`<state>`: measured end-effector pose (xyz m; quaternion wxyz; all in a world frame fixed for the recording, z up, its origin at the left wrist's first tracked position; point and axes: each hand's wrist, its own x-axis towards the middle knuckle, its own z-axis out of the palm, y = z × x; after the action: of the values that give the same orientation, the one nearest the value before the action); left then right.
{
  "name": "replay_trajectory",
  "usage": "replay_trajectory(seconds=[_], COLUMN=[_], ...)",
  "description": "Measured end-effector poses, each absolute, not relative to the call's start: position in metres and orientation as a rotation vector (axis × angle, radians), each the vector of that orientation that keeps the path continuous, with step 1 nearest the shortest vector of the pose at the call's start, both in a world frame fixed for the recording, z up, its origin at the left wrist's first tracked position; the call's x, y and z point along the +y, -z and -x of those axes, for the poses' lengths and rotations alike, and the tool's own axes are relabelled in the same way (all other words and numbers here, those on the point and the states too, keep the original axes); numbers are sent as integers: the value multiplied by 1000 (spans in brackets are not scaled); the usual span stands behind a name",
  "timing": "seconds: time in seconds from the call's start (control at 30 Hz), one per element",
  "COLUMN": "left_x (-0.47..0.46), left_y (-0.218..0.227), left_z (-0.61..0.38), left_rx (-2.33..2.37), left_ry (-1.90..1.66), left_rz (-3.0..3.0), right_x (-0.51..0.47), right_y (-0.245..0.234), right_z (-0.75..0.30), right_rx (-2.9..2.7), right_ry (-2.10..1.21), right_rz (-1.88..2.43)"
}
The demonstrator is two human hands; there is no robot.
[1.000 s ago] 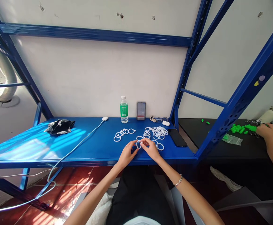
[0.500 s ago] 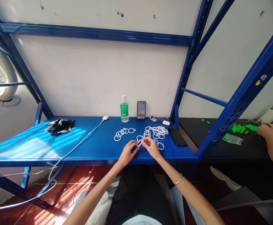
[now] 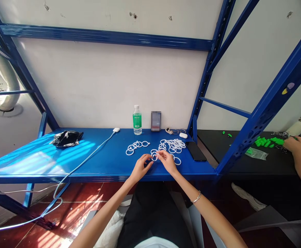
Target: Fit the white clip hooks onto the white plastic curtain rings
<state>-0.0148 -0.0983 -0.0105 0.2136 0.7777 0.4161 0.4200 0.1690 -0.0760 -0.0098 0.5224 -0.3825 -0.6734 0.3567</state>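
Left hand [image 3: 139, 168] and right hand [image 3: 169, 162] meet over the front of the blue bench [image 3: 93, 162]. The fingers of both are pinched on one white ring [image 3: 154, 158]; it appears linked to a second, but the detail is too small to confirm. A pile [image 3: 175, 145] of loose rings lies just behind the right hand. A short chain [image 3: 136, 146] lies behind the left hand. A bottle [image 3: 137, 120] stands at the wall.

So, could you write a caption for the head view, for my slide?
Left hand and right hand pinch one white ring over the blue bench, beside a pile of rings.
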Motion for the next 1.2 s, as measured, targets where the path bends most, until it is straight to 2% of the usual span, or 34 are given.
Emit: replay_trajectory(seconds=[0.17,0.37,0.63,1.2], left_x=[-75,-39,-46,-41], left_y=[12,11,14,19], left_z=[9,-6,-5,3], left_rx=[1159,1208,1234,1130], left_ry=[-1212,-1229,-1165,-1141], left_rz=[-2053,-2248,-2332,-2175], right_x=[-62,-33,-53,-59], right_y=[8,3,5,6], right_z=[-170,-171,-170,-168], right_rx=[-1601,-1643,-1757,-1840], right_ry=[-820,-719,-573,-521], right_rz=[930,962,951,972])
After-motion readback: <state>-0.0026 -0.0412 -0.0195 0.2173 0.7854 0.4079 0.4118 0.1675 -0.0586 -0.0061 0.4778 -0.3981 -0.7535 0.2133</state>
